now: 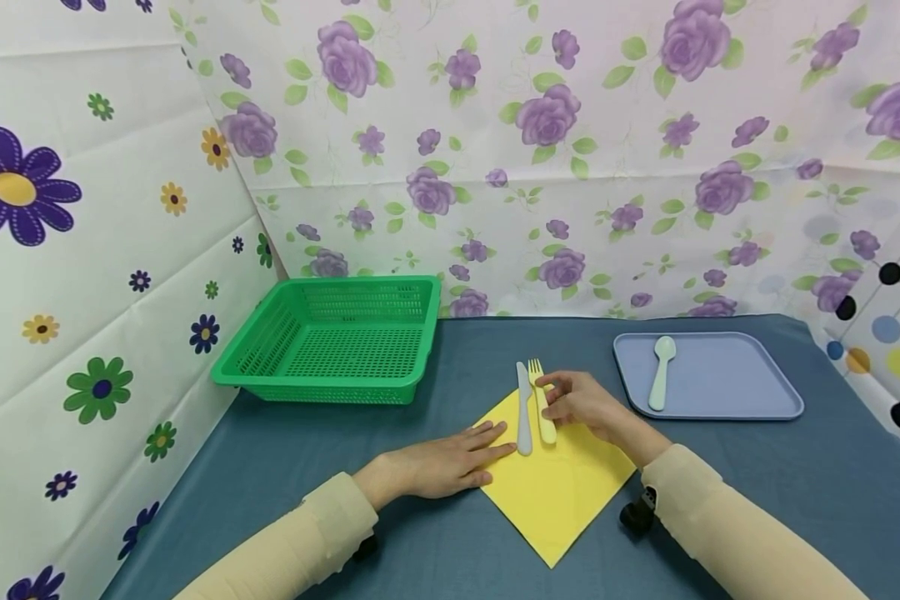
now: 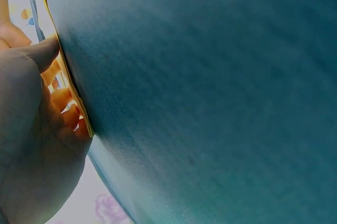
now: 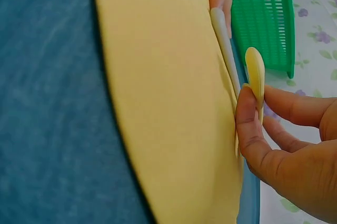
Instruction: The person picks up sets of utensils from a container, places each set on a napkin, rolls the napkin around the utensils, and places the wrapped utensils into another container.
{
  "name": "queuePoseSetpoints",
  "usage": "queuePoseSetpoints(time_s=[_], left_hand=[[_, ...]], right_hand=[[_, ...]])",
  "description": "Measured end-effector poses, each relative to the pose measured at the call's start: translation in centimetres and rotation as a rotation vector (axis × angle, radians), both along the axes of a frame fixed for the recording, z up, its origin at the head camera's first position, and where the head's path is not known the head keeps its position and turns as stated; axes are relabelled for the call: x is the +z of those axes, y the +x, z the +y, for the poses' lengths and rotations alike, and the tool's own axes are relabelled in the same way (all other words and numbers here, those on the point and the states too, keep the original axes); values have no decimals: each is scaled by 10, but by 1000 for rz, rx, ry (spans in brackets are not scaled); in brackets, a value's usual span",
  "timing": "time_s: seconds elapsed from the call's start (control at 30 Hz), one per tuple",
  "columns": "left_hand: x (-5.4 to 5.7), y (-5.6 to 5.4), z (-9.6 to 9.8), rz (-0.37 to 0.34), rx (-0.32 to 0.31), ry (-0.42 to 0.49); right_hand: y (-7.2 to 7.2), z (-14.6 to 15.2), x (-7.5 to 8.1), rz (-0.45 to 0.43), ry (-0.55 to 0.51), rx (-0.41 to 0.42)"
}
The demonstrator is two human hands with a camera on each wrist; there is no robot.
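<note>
A yellow napkin (image 1: 562, 500) lies cornerwise on the blue cloth, one corner toward me. My left hand (image 1: 450, 462) rests flat on its left edge with the fingers spread. Close to those fingertips a grey knife (image 1: 524, 417) lies lengthwise on the napkin, its blade pointing away. My right hand (image 1: 581, 404) pinches a pale yellow fork (image 1: 547, 425) between thumb and fingers, just right of the knife, tines pointing away. In the right wrist view the fork's handle (image 3: 255, 69) stands out between thumb and fingers, over the napkin (image 3: 168, 103).
At the back left stands a green plastic basket (image 1: 322, 392). A blue-grey tray (image 1: 735, 375) at the back right holds a pale green spoon (image 1: 662, 375). Flowered sheets (image 1: 487, 125) hang behind the table and along both sides.
</note>
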State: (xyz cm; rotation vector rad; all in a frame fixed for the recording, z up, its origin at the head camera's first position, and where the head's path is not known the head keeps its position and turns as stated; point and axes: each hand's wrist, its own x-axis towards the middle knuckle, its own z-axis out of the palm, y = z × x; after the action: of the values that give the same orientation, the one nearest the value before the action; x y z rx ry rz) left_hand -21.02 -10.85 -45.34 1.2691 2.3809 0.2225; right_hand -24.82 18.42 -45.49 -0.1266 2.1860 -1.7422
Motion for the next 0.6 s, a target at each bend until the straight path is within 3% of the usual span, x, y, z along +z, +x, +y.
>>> queuePoseSetpoints(time_s=[0.33, 0.6], left_hand=[[0, 0, 0, 3, 2, -5], [-1, 0, 0, 0, 6, -9]], right_hand=[[2, -6, -2, 16, 28, 9], [5, -12, -2, 68, 113, -5]])
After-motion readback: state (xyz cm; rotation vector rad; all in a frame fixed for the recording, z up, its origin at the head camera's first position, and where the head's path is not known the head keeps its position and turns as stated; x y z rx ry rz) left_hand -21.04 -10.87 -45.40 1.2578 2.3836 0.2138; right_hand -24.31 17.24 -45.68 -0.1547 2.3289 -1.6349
